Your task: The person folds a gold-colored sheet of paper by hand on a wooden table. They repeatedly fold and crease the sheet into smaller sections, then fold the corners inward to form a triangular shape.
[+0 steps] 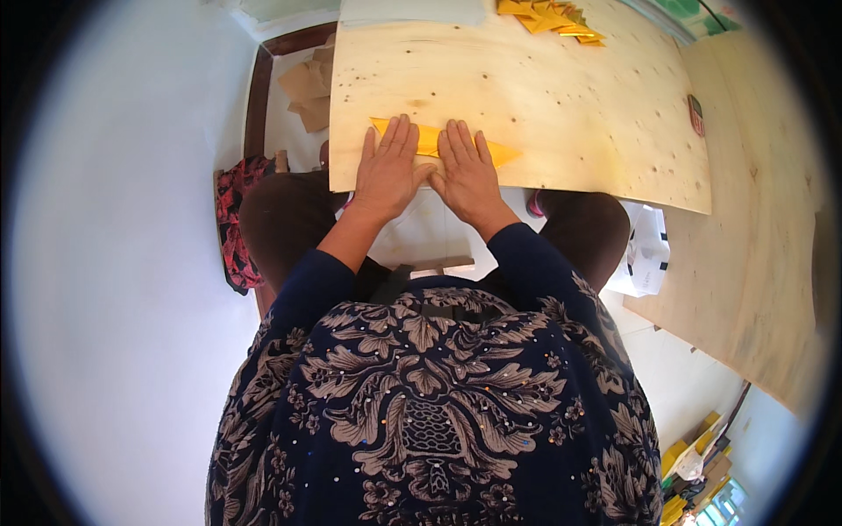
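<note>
A long strip of folded yellow paper (428, 140) with pointed ends lies near the front edge of a pale wooden tabletop (544, 110). Across its left part rests my left hand (386, 171), palm down and fingers stretched out. My right hand (467, 174) lies flat on the right part in the same way, with its thumb close to the left thumb. The paper's pointed tips show beyond both hands; the stretches under my fingers are hidden. Neither hand grips anything.
Folded golden paper pieces (554, 19) are heaped at the tabletop's far side. A small red and dark device (695, 116) lies by its right edge. Brown paper (307, 92) sits left of the table, a white bag (647, 254) below its right side. Another wooden board (754, 184) stands further right.
</note>
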Available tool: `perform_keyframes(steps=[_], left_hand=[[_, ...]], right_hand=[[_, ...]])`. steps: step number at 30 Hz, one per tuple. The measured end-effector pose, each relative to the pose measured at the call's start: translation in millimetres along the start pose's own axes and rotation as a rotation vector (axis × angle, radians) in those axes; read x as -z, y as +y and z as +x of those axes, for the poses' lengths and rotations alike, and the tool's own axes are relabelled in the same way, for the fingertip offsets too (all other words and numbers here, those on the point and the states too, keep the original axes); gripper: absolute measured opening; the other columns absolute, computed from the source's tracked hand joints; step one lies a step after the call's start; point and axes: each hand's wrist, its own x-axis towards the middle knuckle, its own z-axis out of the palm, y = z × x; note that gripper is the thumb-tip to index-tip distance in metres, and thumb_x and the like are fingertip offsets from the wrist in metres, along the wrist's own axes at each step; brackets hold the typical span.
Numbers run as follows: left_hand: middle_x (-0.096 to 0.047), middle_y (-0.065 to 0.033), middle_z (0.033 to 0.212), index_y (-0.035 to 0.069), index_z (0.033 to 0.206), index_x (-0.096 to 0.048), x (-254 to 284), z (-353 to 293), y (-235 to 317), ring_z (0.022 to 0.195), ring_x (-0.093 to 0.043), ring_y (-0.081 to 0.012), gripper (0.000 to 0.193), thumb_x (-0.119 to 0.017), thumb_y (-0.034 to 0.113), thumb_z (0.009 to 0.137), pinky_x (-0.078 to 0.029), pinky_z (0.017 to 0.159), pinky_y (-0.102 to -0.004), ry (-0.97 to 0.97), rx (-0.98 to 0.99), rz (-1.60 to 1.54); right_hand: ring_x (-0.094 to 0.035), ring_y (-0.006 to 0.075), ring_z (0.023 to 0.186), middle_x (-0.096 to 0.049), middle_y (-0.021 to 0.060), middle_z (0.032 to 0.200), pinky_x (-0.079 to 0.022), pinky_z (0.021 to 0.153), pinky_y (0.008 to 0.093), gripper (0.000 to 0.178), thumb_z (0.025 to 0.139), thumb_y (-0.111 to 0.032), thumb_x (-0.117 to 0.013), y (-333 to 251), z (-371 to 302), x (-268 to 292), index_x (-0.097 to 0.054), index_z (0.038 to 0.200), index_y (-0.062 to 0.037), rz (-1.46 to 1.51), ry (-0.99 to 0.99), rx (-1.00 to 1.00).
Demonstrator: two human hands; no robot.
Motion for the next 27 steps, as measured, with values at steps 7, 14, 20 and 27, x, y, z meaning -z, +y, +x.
perform_keyframes(steps=[7, 14, 20, 27], left_hand=[[-0.034, -0.0175, 0.154, 0.0, 0.147, -0.036, 6, 16, 15, 0.146, -0.025, -0.0272, 0.071, -0.047, 0.048, 0.096, -0.013, 0.119, -0.047, -0.059, -0.043, -0.037], [-0.03, -0.0172, 0.156, 0.002, 0.148, -0.035, -6, 14, 27, 0.147, -0.024, -0.0284, 0.068, -0.048, 0.045, 0.097, -0.014, 0.12, -0.0444, -0.062, -0.098, -0.165], [-0.028, -0.0162, 0.157, 0.007, 0.148, -0.037, -4, 12, 30, 0.147, -0.022, -0.0291, 0.067, -0.051, 0.045, 0.096, -0.015, 0.12, -0.0433, -0.074, -0.135, -0.071], [-0.031, -0.0144, 0.157, 0.006, 0.148, -0.037, -4, 10, 29, 0.148, -0.021, -0.0257, 0.061, -0.044, 0.038, 0.097, -0.011, 0.12, -0.0434, -0.056, -0.129, -0.089]], right_hand=[[-0.026, 0.0326, 0.145, -0.034, 0.0212, 0.153, -0.014, 0.119, 0.0498, 0.069, 0.092, -0.043, -0.053, 1, 2, -5, -0.042, 0.142, 0.0031, -0.016, -0.045, -0.025], [-0.027, 0.0352, 0.144, -0.034, 0.0228, 0.152, -0.018, 0.119, 0.0465, 0.067, 0.091, -0.037, -0.058, 23, -22, 10, -0.043, 0.141, 0.0038, 0.141, 0.004, 0.031], [-0.03, 0.0319, 0.144, -0.039, 0.0208, 0.15, -0.018, 0.118, 0.0473, 0.065, 0.091, -0.04, -0.06, 47, -63, 49, -0.046, 0.138, 0.0027, 0.021, -0.097, 0.023], [-0.033, 0.0336, 0.142, -0.04, 0.0218, 0.149, -0.022, 0.117, 0.0478, 0.066, 0.093, -0.043, -0.056, 17, -10, 38, -0.044, 0.14, 0.0026, 0.181, -0.016, 0.066]])
